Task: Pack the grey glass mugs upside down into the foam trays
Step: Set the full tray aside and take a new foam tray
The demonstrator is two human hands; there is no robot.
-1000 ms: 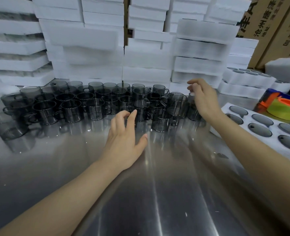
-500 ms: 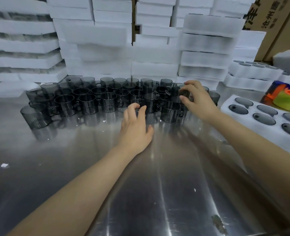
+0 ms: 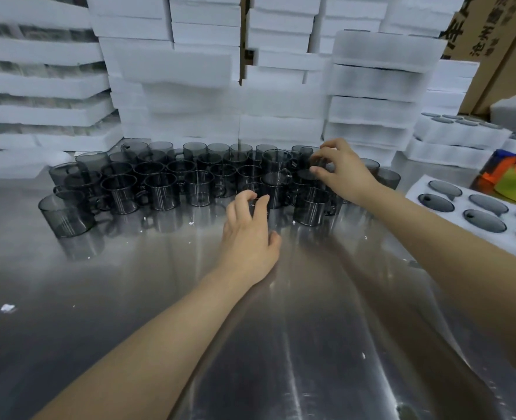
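Observation:
Several grey glass mugs stand upright in a tight cluster at the back of the steel table. My left hand reaches to the cluster's front edge, fingertips curled over the rim of one mug, thumb held off to the side. My right hand is further back and to the right, thumb and forefinger pinched around another mug in the cluster. A white foam tray with round pockets lies at the right edge; whether its pockets hold anything is unclear.
Tall stacks of white foam blocks wall off the back of the table. More pocketed foam trays are stacked at the back right, with cardboard boxes behind. An orange and green object sits beside the tray. Small white crumbs dot the steel.
My left hand has slid forward onto a front mug's rim. My right hand has moved left and closed around a mug. The view has tilted, showing more of the table.

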